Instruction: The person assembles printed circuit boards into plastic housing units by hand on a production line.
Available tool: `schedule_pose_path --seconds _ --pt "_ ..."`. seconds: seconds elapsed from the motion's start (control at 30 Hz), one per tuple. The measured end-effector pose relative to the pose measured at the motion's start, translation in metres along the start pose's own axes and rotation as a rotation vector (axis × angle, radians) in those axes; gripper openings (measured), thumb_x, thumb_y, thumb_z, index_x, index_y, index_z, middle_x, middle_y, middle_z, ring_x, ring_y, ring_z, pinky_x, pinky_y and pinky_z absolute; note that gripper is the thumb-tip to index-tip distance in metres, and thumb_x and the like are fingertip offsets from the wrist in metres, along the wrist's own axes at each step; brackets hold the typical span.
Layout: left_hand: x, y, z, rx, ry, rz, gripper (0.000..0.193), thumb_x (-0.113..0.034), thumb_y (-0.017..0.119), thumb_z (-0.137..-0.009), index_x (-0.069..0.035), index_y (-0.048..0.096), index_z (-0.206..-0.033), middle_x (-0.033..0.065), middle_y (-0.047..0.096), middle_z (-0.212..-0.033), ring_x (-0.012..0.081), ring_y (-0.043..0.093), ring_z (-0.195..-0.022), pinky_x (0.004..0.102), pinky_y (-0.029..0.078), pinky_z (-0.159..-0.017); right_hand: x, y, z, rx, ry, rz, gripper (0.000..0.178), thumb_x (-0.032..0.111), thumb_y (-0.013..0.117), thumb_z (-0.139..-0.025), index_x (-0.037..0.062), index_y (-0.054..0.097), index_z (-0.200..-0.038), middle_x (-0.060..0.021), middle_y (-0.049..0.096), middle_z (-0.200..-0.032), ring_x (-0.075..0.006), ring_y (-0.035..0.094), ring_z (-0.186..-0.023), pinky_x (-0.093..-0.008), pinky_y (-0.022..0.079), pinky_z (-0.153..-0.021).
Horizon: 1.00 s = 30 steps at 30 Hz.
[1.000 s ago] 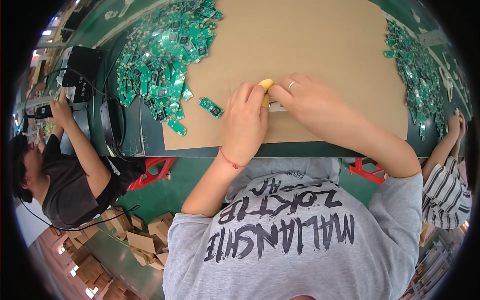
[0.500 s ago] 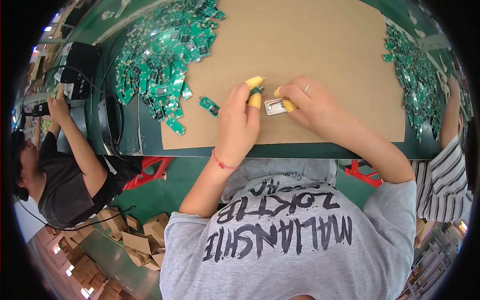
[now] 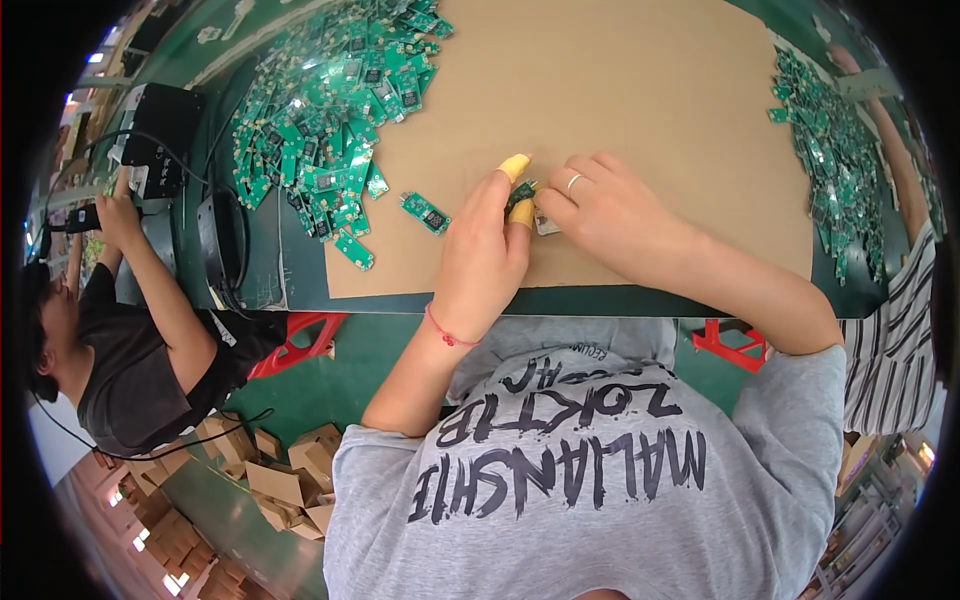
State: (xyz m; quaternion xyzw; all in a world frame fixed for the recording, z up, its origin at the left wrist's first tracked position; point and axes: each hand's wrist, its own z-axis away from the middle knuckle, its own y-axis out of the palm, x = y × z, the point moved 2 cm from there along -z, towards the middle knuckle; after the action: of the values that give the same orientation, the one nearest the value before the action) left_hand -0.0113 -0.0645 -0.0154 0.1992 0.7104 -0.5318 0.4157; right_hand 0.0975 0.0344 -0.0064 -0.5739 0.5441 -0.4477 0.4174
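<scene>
My left hand (image 3: 487, 250), with yellow finger cots on thumb and forefinger, pinches a small green circuit board (image 3: 520, 193) over a brown cardboard sheet (image 3: 640, 110). Touching that same piece from the right is my right hand (image 3: 600, 205), which wears a ring; a small silvery part (image 3: 546, 226) shows under its fingers. One loose green board (image 3: 425, 212) lies on the cardboard just left of my left hand.
A big heap of green circuit boards (image 3: 325, 120) lies at the left, another heap (image 3: 835, 150) at the right. A person in a dark shirt (image 3: 130, 350) works at the left; a striped sleeve (image 3: 895, 310) shows at the right. Cardboard boxes (image 3: 290, 470) sit on the floor.
My hands have shifted slightly apart then together again over the small board; the left thumb and forefinger now pinch it more upright. The silvery part is more hidden by my right fingers.
</scene>
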Motion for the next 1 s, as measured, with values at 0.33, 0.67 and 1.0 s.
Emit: schedule_pose_path --seconds 0.33,0.67,1.0 --pt "-0.008 0.002 0.0 -0.011 0.15 -0.154 0.048 0.002 0.061 -0.071 -0.003 0.048 -0.117 0.0111 0.055 -0.087 0.0192 0.056 -0.071 0.0304 0.045 -0.061 -0.009 0.004 0.012 -0.119 0.21 -0.441 0.025 0.003 0.06 -0.068 0.006 0.047 -0.089 -0.0077 0.056 -0.081 -0.0255 0.055 -0.081 -0.0358 0.04 -0.074" --pt "-0.024 0.017 -0.006 -0.033 0.438 -0.806 0.049 -0.008 0.053 -0.074 -0.004 0.046 -0.122 0.0015 0.043 -0.067 0.0151 0.048 -0.068 0.0285 0.036 -0.059 -0.009 0.009 0.023 -0.197 0.501 -0.649 0.024 0.002 0.06 -0.071 0.0043 0.045 -0.09 -0.0084 0.061 -0.078 -0.025 0.056 -0.082 -0.0372 0.039 -0.077" --pt "-0.023 0.007 -0.006 -0.061 0.485 -0.547 0.058 -0.006 0.055 -0.073 -0.004 0.04 -0.129 0.0033 0.05 -0.074 0.0176 0.051 -0.07 0.0303 0.038 -0.061 -0.008 0.008 0.027 -0.208 0.366 -0.535 0.032 0.002 0.06 -0.069 0.0053 0.048 -0.098 -0.0043 0.061 -0.08 -0.0239 0.055 -0.082 -0.0368 0.04 -0.079"
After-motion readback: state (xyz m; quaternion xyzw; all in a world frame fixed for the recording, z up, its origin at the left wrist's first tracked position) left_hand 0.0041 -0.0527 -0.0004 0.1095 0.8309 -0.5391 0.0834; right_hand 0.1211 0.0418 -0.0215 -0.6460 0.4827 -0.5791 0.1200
